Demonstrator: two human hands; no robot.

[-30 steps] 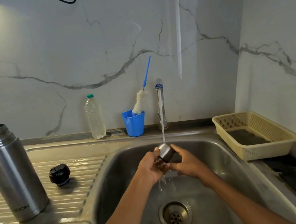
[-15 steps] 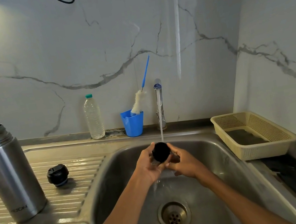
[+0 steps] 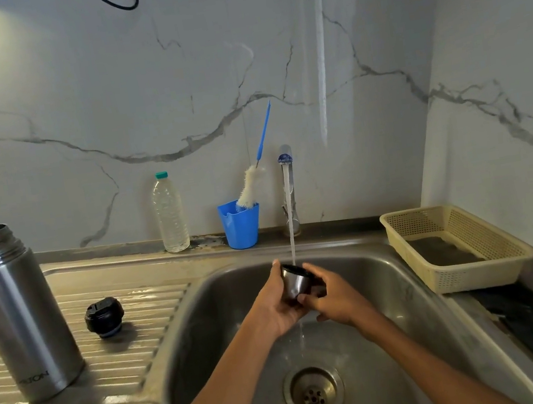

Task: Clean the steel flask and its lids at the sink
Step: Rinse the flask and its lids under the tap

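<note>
Steel flask (image 3: 15, 312) stands upright on the drainboard; its lower print is partly legible, ending "ON". Black inner lid (image 3: 105, 317) lies beside it. Left hand (image 3: 275, 304) and right hand (image 3: 336, 298), fingers curled, grip the steel cup lid (image 3: 296, 282) over the sink (image 3: 206, 314) under the tap stream (image 3: 289, 212). Half a second earlier its dark opening faced the camera; now its steel wall shows, opening tilted away.

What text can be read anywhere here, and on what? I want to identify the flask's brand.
Flask: a printed brand word near its base, seemingly ending "TON"; the first letters are too blurred to read.
Tap: a blue mark on top, too small to read.
Bottle, cup, black lid, steel lid: no text visible.
</note>
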